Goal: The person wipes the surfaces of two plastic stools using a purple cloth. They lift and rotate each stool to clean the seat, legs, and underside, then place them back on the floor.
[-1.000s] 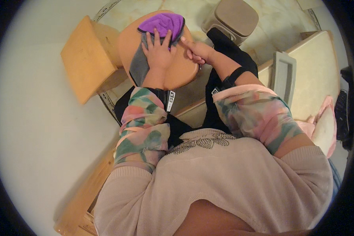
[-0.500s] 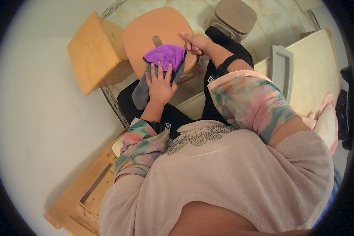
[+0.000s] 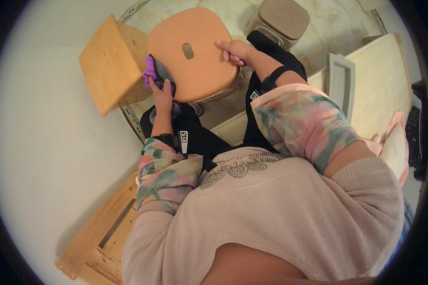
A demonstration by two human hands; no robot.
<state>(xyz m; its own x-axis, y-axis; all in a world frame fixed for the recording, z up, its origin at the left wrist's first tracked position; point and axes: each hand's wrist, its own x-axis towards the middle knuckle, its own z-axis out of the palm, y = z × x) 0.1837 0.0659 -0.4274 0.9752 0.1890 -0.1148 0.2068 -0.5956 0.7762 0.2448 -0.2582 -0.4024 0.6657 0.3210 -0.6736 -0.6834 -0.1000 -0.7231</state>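
An orange plastic stool (image 3: 199, 45) with an oval slot in its seat stands in front of my knees. At its left edge, my left hand (image 3: 162, 94) is closed on a purple and grey cloth (image 3: 161, 71), which is folded over the rim of the seat. Part of the cloth hangs down beside the stool, partly hidden by the hand. My right hand (image 3: 235, 52) grips the stool's right edge, thumb on top of the seat and the other fingers curled at the side.
Left of the stool is a wooden stool (image 3: 111, 64), close to the wall (image 3: 47, 118). A lidded grey-brown bin (image 3: 283, 23) stands beyond my right knee. To the right lie a cream panel (image 3: 380, 76) and a grey plastic tray-like piece (image 3: 340, 85). Lower left shows a wooden frame (image 3: 97, 232).
My left hand has moved the cloth from the seat's top leftward to its left edge, and its spread fingers have closed. The right hand stays at the stool's right edge.
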